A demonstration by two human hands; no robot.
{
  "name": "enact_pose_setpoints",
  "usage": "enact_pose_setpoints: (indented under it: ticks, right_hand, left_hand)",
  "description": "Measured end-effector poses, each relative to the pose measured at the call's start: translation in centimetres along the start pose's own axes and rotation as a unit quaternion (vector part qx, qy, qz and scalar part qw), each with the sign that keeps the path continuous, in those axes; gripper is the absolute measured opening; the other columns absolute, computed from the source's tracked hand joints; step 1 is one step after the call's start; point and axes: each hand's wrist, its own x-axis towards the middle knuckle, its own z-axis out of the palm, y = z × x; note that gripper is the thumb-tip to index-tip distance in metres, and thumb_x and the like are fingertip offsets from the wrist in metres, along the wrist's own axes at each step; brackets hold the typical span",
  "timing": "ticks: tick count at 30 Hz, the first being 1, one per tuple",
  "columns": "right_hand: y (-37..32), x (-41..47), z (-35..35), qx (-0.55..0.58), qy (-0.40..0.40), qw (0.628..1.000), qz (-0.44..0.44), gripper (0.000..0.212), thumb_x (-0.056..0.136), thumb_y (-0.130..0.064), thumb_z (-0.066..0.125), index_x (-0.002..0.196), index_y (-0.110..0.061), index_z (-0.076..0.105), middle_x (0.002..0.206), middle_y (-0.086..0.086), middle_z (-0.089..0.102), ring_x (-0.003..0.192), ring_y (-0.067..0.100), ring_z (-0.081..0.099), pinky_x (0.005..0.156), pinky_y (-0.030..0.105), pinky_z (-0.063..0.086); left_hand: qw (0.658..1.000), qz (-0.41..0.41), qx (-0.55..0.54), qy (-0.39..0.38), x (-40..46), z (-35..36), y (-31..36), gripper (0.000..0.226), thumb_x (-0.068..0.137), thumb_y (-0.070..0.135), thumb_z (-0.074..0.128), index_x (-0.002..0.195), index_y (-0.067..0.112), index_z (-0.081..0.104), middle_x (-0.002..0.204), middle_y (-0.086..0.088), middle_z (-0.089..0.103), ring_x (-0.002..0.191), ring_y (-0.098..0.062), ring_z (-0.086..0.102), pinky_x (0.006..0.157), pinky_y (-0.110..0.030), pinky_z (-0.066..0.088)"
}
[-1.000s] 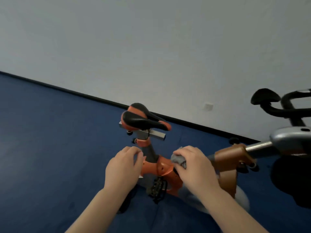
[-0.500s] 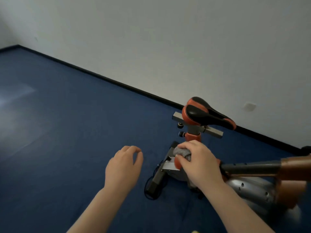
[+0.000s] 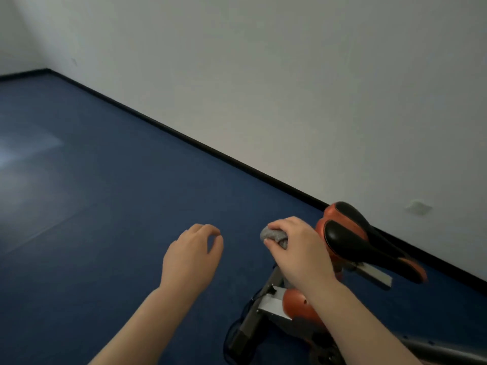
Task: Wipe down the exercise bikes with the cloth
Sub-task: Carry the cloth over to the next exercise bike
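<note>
Head view. Cloth [image 3: 274,235], grey and balled up, is gripped in my right hand [image 3: 297,248], thumb and curled fingers closed round it, just beside the rear of the bike saddle [image 3: 361,246]; I cannot tell whether the cloth touches the saddle. A second ago the same hand pressed the cloth low on the orange frame [image 3: 297,306] under the seat post; half a second ago it was further back on that frame; now it sits at saddle height. I judge this as the frame pass ending and the saddle coming up as the next surface to wipe. My left hand [image 3: 192,256] holds nothing, fingers loosely curled, above the blue floor [image 3: 105,206]; a second ago it was at the frame. The view has swung left as well, so the second bike, seen at the right edge a second ago, is out of frame.

Counts, this view: one exercise bike, partly cropped; one saddle; one cloth; two hands; one white wall [image 3: 263,75] with one small wall plate [image 3: 417,207].
</note>
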Motion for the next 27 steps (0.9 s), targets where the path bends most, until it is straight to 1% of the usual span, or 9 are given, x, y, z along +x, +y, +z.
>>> enact_pose_setpoints:
  ticks: [3,7,11,13,16,20,24,27]
  right_hand:
    - [0.2,4.7,1.1,-0.003,-0.008,1.000,-0.005,0.019,0.084,-0.031,0.065,0.102,-0.026,0.065,0.101,-0.012,0.060,0.097,0.007,0.054,0.082,0.022,0.044]
    - [0.6,9.7,3.0,-0.011,-0.012,1.000,0.020,0.020,0.083,-0.034,0.065,0.102,-0.028,0.065,0.100,-0.014,0.060,0.097,0.006,0.054,0.078,0.022,0.042]
    - [1.3,15.7,5.7,-0.018,-0.009,0.998,0.064,0.019,0.084,-0.034,0.065,0.102,-0.029,0.065,0.099,-0.015,0.059,0.095,0.006,0.055,0.075,0.022,0.042]
    - [1.4,18.9,7.1,-0.031,0.003,0.996,0.088,0.019,0.083,-0.032,0.066,0.102,-0.029,0.065,0.100,-0.014,0.060,0.094,0.007,0.055,0.074,0.021,0.042]
    - [0.9,23.4,8.7,-0.033,0.024,0.990,0.135,0.018,0.084,-0.031,0.066,0.101,-0.028,0.066,0.100,-0.013,0.060,0.093,0.007,0.056,0.072,0.021,0.041]
    - [0.2,28.6,9.9,-0.035,0.059,0.979,0.193,0.017,0.084,-0.032,0.066,0.101,-0.029,0.066,0.098,-0.016,0.059,0.092,0.006,0.055,0.071,0.020,0.041]
    - [0.7,31.7,9.8,-0.040,0.098,0.965,0.242,0.019,0.083,-0.032,0.067,0.101,-0.028,0.066,0.099,-0.015,0.060,0.091,0.005,0.055,0.074,0.022,0.044]
    - [2.6,32.6,8.8,-0.054,0.124,0.948,0.289,0.019,0.082,-0.033,0.068,0.101,-0.026,0.067,0.098,-0.014,0.060,0.090,0.005,0.055,0.071,0.020,0.042]
  left_hand:
    - [0.999,-0.024,-0.015,0.022,4.6,0.1,-1.0,0.026,0.091,0.043,0.041,0.105,0.034,0.061,0.111,0.019,0.059,0.095,-0.005,0.055,0.069,-0.026,0.042]
    - [0.999,-0.030,-0.013,-0.002,9.3,0.7,-2.7,0.027,0.091,0.046,0.040,0.106,0.035,0.060,0.111,0.021,0.057,0.096,-0.003,0.055,0.068,-0.025,0.042]
    - [1.000,-0.023,-0.017,-0.009,16.5,1.6,-5.1,0.029,0.091,0.046,0.040,0.108,0.035,0.060,0.113,0.021,0.057,0.096,-0.003,0.055,0.067,-0.024,0.041]
    - [0.999,0.004,-0.015,-0.034,20.7,2.2,-5.8,0.028,0.092,0.044,0.041,0.109,0.033,0.060,0.114,0.019,0.058,0.096,-0.004,0.054,0.066,-0.024,0.040]
    - [0.995,0.065,0.001,-0.082,26.9,2.5,-6.3,0.027,0.093,0.041,0.042,0.109,0.031,0.061,0.115,0.016,0.059,0.094,-0.004,0.053,0.069,-0.024,0.040]
    - [0.983,0.145,0.011,-0.111,35.1,2.4,-6.2,0.028,0.093,0.041,0.041,0.111,0.031,0.060,0.118,0.017,0.059,0.092,-0.005,0.055,0.073,-0.024,0.044]
    - [0.967,0.202,-0.006,-0.157,40.9,3.9,-4.1,0.028,0.094,0.041,0.042,0.114,0.030,0.059,0.119,0.015,0.058,0.093,-0.007,0.055,0.075,-0.026,0.045]
    - [0.952,0.243,-0.026,-0.185,43.6,6.1,-1.6,0.028,0.094,0.041,0.042,0.114,0.031,0.059,0.120,0.017,0.057,0.099,-0.004,0.054,0.079,-0.026,0.046]
